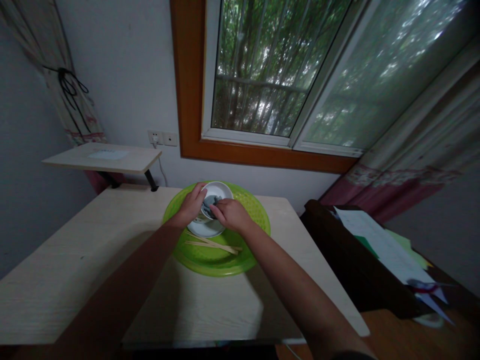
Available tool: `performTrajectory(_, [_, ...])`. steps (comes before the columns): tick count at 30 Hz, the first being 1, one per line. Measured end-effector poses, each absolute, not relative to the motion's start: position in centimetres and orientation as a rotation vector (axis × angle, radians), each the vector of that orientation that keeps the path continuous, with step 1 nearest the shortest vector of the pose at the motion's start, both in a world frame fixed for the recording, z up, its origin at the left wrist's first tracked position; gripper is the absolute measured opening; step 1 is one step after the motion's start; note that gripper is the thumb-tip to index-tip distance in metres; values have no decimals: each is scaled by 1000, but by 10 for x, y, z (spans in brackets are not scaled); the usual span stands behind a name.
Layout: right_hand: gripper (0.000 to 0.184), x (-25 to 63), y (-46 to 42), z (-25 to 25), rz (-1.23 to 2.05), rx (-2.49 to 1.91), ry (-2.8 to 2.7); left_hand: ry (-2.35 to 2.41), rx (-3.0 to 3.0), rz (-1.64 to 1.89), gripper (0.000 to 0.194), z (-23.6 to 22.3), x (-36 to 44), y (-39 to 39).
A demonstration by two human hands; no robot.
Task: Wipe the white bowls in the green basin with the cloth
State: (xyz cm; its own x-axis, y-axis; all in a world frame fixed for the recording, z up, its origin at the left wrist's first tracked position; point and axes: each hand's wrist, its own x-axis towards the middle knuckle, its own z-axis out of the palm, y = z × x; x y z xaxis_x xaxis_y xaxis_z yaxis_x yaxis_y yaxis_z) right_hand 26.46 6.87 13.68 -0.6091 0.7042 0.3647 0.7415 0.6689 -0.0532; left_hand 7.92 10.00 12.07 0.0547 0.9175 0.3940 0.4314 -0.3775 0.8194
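Observation:
My left hand (191,204) grips the left rim of a small white bowl (220,189), which is tilted toward me. Inside the bowl my right hand (233,215) is closed on a bunched grey cloth (210,201), pressed against the bowl's inner surface. Under the bowl, partly hidden by it, lies a white plate (206,230). Several light wooden chopsticks (213,244) rest crossed in front of the plate. All of these are on or above a round, bright green tray (221,270) with a perforated-looking base.
The tray stands on a pale wooden table (210,310), against the wall below a window (277,75). A small raised shelf (138,159) stands at the back left. To the right is a dark piece of furniture (337,255) with papers (378,242) and scissors (423,286) on it.

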Motion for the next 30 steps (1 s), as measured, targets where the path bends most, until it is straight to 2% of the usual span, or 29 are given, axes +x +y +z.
performTrajectory(4, [47,269,72,132,89,-809,-2578,1346,1865,1280,37,119,79,101])
performTrajectory(8, [36,268,70,133,101,-652,-2572,1320,1848,1311,38,116,79,104])
performTrajectory(16, [48,265,66,134,-200,-773,-2619,1316,1805,1296,36,115,79,107])
performTrajectory(25, [73,260,63,134,-379,-1104,-2522,1363,1791,1348,36,118,78,103])
performTrajectory(30, [69,258,62,137,-414,-1181,-2498,1483,1799,1365,35,122,77,102])
